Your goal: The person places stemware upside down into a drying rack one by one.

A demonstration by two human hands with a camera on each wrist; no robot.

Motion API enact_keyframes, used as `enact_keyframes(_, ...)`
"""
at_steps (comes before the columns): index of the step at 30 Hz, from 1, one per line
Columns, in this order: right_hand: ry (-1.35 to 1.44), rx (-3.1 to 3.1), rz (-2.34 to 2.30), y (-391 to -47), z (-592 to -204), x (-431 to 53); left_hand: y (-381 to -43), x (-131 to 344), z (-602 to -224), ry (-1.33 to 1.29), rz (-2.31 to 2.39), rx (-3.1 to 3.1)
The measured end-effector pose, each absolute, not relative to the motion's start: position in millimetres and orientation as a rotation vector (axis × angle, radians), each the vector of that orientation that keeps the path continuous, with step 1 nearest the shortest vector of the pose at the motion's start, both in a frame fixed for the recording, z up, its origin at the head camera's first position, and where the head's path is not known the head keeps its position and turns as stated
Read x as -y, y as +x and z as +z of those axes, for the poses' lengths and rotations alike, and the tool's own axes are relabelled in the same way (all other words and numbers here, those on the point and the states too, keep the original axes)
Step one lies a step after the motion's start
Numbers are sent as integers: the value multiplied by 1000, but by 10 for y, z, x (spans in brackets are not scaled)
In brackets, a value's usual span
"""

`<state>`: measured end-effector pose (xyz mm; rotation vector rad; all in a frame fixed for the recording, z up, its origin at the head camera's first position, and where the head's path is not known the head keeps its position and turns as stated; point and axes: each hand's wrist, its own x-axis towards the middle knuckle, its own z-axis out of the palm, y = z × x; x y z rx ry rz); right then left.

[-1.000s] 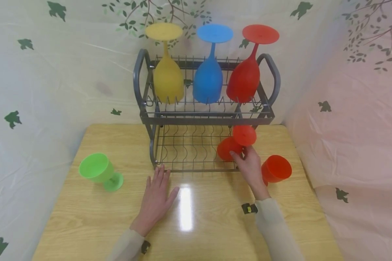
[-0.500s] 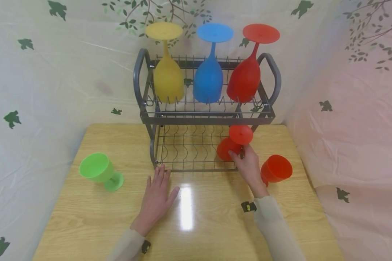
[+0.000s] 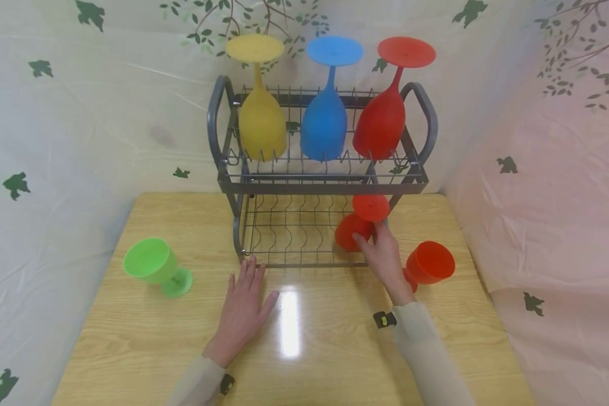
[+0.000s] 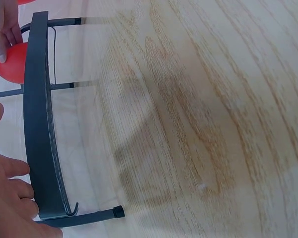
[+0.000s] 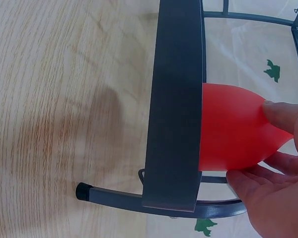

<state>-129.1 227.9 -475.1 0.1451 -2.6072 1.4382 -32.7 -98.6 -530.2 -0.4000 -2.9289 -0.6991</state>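
My right hand (image 3: 385, 256) grips a red goblet (image 3: 352, 232) by the lower bowl and stem. The goblet is upside down on the right of the lower tier of the dark dish rack (image 3: 322, 189), its foot tilted up toward the upper tier. In the right wrist view, thumb and fingers curl round the red bowl (image 5: 233, 126) behind the rack's front bar. My left hand (image 3: 241, 313) lies on the table with fingers spread, its fingertips at the rack's lower front left edge. The left wrist view shows those fingers against the front bar (image 4: 39, 124).
Upside-down yellow (image 3: 261, 124), blue (image 3: 323, 127) and red goblets (image 3: 380, 124) stand on the upper tier. An upright green goblet (image 3: 149, 262) is on the table's left, and another red goblet (image 3: 431, 263) stands right of my right hand. A patterned sheet hangs behind.
The held red goblet's foot has shifted left and slightly up, its bowl a little left, with my right hand following. The left hand has stayed in place.
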Motion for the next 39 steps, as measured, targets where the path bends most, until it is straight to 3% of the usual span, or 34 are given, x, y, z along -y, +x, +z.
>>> enact_keyframes(24,89,2677,1331,-1327,-4751,-2265,-330,963,-5318,-393,-707,2922)
enact_keyframes(39,77,2528,1325,-1118,-4786,-2237,-335,963,-5323,-387,-689,2924)
